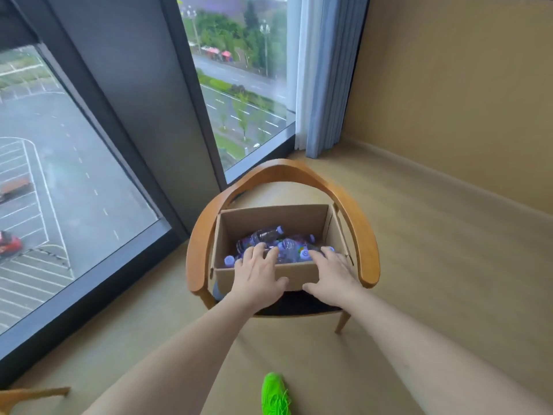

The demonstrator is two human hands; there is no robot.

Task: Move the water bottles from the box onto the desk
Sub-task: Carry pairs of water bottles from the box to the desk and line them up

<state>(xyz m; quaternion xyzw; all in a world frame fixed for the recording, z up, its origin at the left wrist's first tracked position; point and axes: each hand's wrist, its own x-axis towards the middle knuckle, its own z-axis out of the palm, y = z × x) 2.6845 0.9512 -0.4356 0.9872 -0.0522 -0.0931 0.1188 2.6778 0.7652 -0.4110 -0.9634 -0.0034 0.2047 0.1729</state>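
A: Purple-capped and clear plastic, the water bottles (281,245) are lying jumbled on their sides at the bottom of the cardboard box (257,218), which is sitting on the seat of a wooden armchair (363,235) by the window (242,94). None of them is out yet, and no desk is showing in this view.

B: And what are you seeing my hands doing?

A: Your left hand (257,275) is reaching over the near wall of the box, fingers spread and fairly straight, with the tips coming down among the bottles. Your right hand (332,278) is doing the same on the other side, thumb splayed against the near wall. Neither one is wrapping round a bottle; both are lying loose and unclasped, holding nothing that I can make out.

B: Why both at once?

A: I'd judge you're going for one bottle per hand. The box is deep and the bottles are lying low, which is why your wrists are bending over the rim.

B: Anything else around me?

A: Your green shoe (275,395) is planted on the pale floor (449,265) below, and a blue curtain (326,73) is hanging in the corner beyond the chair.
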